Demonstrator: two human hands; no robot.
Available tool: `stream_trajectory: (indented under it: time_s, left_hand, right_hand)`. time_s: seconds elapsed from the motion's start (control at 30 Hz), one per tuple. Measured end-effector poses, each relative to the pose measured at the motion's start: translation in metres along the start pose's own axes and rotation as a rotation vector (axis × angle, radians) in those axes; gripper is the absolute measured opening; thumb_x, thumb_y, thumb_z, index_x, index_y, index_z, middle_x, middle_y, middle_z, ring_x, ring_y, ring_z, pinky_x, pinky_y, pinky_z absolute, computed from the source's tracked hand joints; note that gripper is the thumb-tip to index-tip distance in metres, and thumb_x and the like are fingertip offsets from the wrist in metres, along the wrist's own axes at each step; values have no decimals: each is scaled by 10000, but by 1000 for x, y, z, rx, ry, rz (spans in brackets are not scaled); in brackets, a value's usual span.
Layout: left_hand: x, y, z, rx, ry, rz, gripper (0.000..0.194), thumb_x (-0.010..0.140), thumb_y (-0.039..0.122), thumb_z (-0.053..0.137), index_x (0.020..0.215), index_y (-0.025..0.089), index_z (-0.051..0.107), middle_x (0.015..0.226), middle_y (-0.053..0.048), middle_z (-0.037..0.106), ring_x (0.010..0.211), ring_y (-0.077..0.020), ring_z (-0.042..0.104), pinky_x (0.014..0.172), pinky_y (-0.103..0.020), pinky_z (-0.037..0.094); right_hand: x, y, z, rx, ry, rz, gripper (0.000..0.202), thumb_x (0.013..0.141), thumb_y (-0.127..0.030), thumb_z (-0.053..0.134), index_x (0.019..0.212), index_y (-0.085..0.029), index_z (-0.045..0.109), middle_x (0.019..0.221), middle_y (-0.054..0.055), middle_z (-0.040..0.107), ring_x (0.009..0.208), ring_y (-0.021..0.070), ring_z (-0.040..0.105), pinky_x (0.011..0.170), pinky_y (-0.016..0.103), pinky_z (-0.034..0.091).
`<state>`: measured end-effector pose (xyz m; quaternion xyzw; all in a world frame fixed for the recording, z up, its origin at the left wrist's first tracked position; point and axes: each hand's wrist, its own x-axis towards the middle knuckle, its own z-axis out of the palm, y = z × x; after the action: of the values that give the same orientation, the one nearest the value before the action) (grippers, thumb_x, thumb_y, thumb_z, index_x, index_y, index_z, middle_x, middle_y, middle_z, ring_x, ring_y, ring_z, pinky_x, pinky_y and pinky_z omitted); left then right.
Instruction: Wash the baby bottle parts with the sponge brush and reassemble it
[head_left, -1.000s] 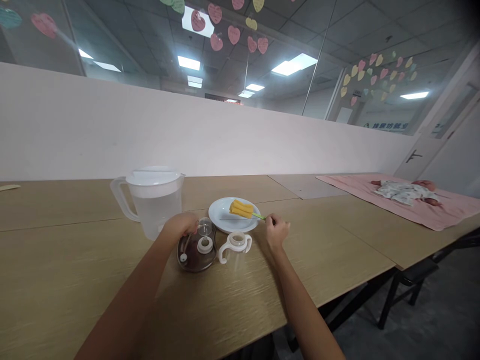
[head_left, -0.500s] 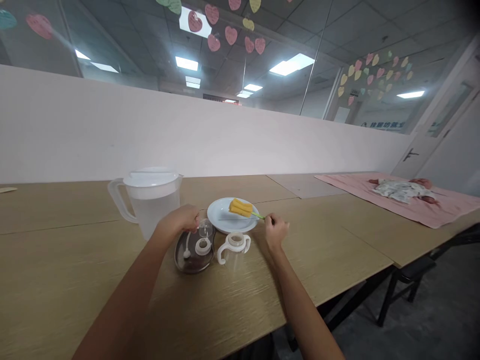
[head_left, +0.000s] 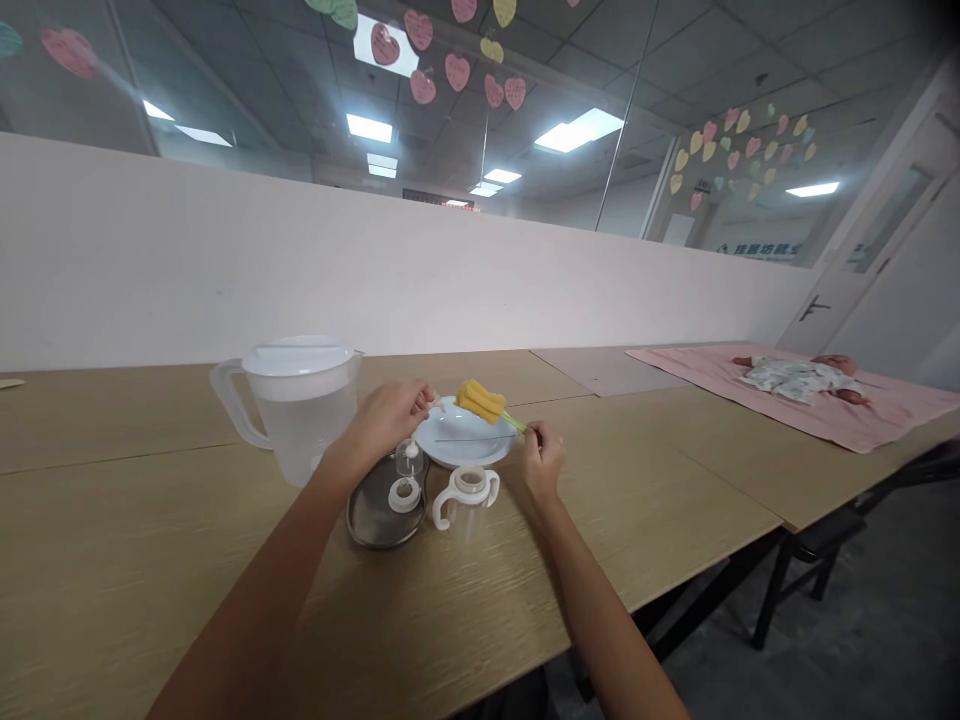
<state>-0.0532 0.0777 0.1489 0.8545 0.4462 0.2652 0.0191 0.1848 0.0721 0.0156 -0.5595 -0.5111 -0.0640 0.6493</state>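
Observation:
My left hand [head_left: 394, 412] is closed in a pinch at the plate's left edge, a thin whitish tube [head_left: 439, 403] showing at its fingertips. My right hand [head_left: 543, 455] grips the green handle of a yellow sponge brush [head_left: 480, 400], whose head is raised over the white plate [head_left: 465, 450]. Below my left hand, a metal tray [head_left: 379, 512] holds a clear cap [head_left: 409, 462] and a white ring [head_left: 404, 494]. A small white ball [head_left: 411, 450] shows at the cap. A clear bottle with a white two-handled collar [head_left: 471, 484] stands just right of the tray.
A lidded translucent pitcher [head_left: 300, 405] stands on the wooden table [head_left: 225, 580] behind my left forearm. At the far right, a doll in patterned clothes [head_left: 799, 378] lies on a pink cloth [head_left: 862, 430]. A black stool [head_left: 832, 535] is beside the table.
My left hand has moved right and up from the tray to the plate with the white tube. The sponge head has risen slightly and tilted, while my right hand has shifted a little left.

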Motion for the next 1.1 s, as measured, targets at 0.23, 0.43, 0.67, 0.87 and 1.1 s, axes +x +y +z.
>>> stream_trajectory:
  time_s: [0.23,0.43,0.67,0.87,1.1]
  left_hand:
    - [3,16,15,-121,99,55,191,790,225,492,900,187,644,882,-52,703,816,-198,643,694,-269,455]
    - [3,20,15,-332,133,59,237,795,256,483,923,178,667,919,-49,706,825,-188,642,738,-267,467]
    - [5,16,18,-367,87,32,269,794,259,432,886,179,671,816,-32,699,757,-183,625,680,-268,451]
    - [7,13,21,-436,49,-2,285,810,311,416,843,164,658,821,-43,689,788,-191,614,699,-278,447]
    - [14,12,39,-860,243,-256,275,752,331,548,912,138,661,883,-63,678,821,-186,608,769,-308,471]
  right_hand:
    - [-3,-3,1,23,1,-124,234,855,-291,353,765,-167,530,727,27,556,683,159,469,661,281,346]
    - [-5,-7,-1,-53,91,-287,223,886,-263,326,794,-176,510,717,25,535,668,158,453,670,298,342]
    - [-6,-8,1,-94,110,-320,221,901,-256,317,802,-183,501,729,33,535,676,167,455,670,307,338]
    - [-6,-6,1,-73,126,-317,226,902,-277,320,803,-181,499,730,32,534,689,170,460,680,312,343]
    - [-7,-6,1,-62,158,-176,262,906,-322,292,845,-173,499,782,51,533,727,178,469,689,313,356]
